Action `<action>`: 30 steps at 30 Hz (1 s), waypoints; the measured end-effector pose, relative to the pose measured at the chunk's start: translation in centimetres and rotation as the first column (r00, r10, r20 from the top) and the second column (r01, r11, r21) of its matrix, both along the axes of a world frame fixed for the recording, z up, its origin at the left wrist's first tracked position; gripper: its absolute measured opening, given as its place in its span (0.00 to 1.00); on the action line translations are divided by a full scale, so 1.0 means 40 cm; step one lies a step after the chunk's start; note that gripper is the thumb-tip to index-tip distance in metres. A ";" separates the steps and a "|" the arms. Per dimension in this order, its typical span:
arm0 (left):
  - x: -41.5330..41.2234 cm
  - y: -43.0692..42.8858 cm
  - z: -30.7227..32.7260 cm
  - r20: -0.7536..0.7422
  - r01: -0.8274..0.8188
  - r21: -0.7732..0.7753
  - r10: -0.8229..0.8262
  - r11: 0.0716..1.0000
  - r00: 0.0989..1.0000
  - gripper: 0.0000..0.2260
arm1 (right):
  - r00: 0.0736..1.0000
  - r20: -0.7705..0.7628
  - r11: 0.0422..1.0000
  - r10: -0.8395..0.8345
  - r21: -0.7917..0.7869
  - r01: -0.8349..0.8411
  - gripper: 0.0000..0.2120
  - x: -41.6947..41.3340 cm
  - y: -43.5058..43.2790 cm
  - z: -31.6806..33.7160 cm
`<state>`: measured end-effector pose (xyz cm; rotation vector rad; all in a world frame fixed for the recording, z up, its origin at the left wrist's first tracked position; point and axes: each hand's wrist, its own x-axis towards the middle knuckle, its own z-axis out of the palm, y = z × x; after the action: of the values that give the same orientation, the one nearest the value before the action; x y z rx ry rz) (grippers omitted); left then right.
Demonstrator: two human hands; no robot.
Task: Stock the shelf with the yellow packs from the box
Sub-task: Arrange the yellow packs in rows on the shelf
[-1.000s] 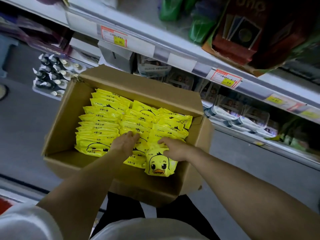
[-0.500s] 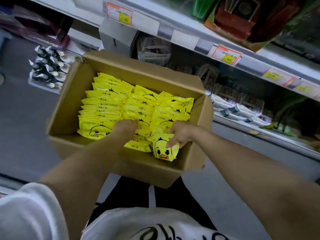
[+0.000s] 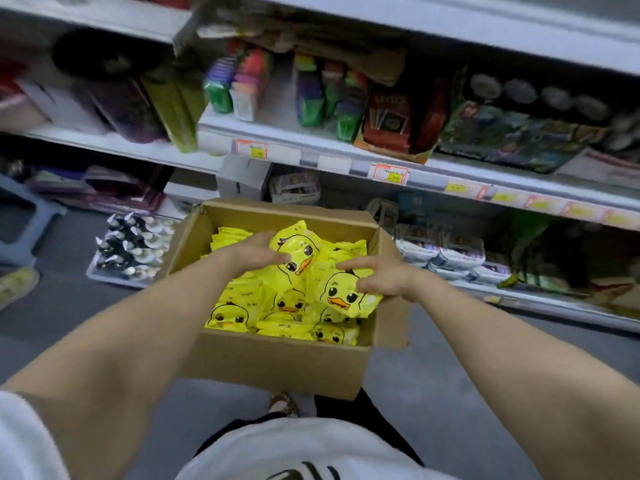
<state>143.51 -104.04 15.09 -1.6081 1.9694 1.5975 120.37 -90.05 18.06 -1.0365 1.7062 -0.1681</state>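
Left hand (image 3: 254, 252) grips upper pack (image 3: 298, 245), right hand (image 3: 382, 280) lower pack (image 3: 341, 294); lift clear of box (image 3: 277, 362), don't crush them.

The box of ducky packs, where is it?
In the head view's centre, the cardboard box sits before the shelf, with left hand and right hand inside.

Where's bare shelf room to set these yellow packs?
Middle shelf: a bare strip between the white pack and the green packs. It is crowded right of that, from the red card box on.
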 end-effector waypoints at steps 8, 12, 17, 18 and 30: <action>-0.139 -0.028 0.243 -0.151 0.033 -0.236 -0.070 0.971 0.986 0.20 | 0.972 -0.156 0.932 -0.175 -0.345 0.113 0.33 -0.083 0.067 0.163; -0.219 -0.046 0.386 -0.215 0.071 -0.303 -0.141 0.950 0.966 0.12 | 0.922 -0.258 0.914 -0.288 -0.360 0.184 0.39 -0.153 0.077 0.268; -0.296 -0.075 0.549 -0.213 0.150 -0.414 -0.256 0.898 0.943 0.12 | 0.911 -0.225 0.882 -0.347 -0.409 0.235 0.10 -0.262 0.048 0.415; -0.312 -0.090 0.578 -0.192 0.166 -0.444 -0.275 0.880 0.942 0.12 | 0.918 -0.199 0.872 -0.345 -0.429 0.235 0.09 -0.283 0.036 0.441; -0.625 -0.314 0.890 0.012 0.232 -0.727 -0.326 0.646 0.945 0.19 | 0.924 -0.267 0.813 -0.275 -0.577 0.075 0.10 -0.605 -0.172 0.712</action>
<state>118.52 -116.60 50.68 -1.2734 2.9854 0.8275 96.16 -96.95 46.54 -1.3900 2.1378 -0.6825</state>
